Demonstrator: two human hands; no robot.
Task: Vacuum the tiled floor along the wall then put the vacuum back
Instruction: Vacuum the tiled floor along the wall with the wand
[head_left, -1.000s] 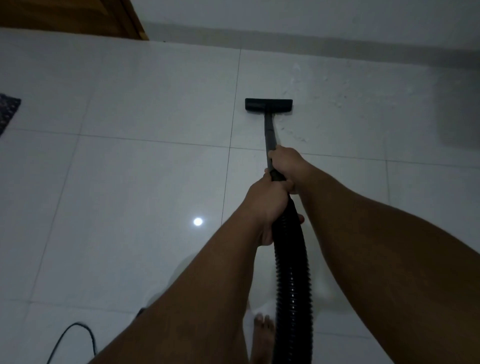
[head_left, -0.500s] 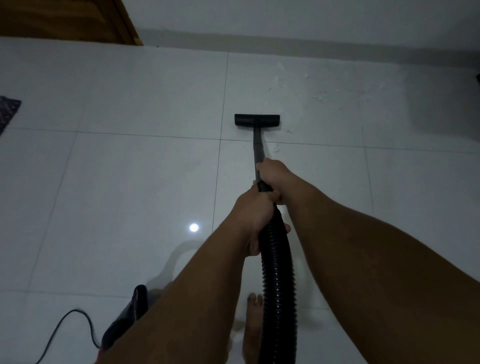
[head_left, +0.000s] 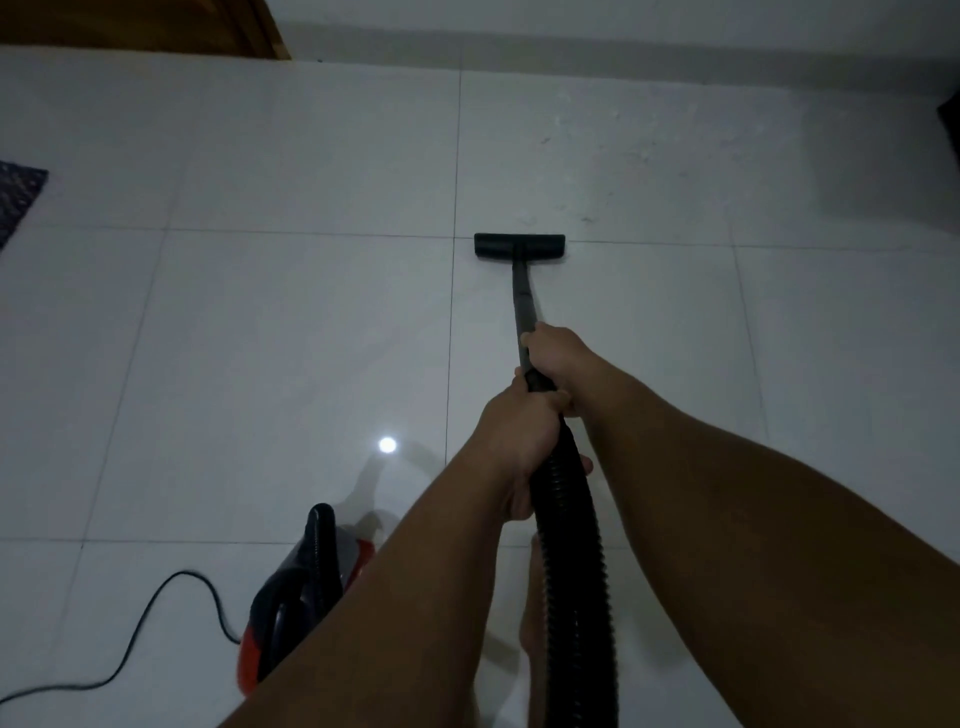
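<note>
A black floor nozzle (head_left: 519, 246) rests flat on the white tiled floor (head_left: 291, 338), right on a grout line. Its thin wand (head_left: 522, 301) runs back toward me into a ribbed black hose (head_left: 571, 551). My right hand (head_left: 558, 353) grips the wand at its lower end. Just behind it, my left hand (head_left: 519, 436) is wrapped around the top of the hose. The red and black vacuum body (head_left: 296, 597) stands on the floor at lower left, partly hidden by my left forearm. Pale dust specks (head_left: 613, 171) lie on the tile beyond the nozzle, near the wall (head_left: 571, 21).
A black power cord (head_left: 156, 623) snakes across the tiles at the bottom left. A dark mat (head_left: 15, 197) lies at the left edge and a wooden door (head_left: 140, 23) stands at the top left. My bare foot (head_left: 532, 613) shows beside the hose. A dark object (head_left: 950, 117) sits at the right edge.
The nozzle has been pulled back from the wall toward me, off the dusty tile onto the grout line. The vacuum body has come into view at lower left.
</note>
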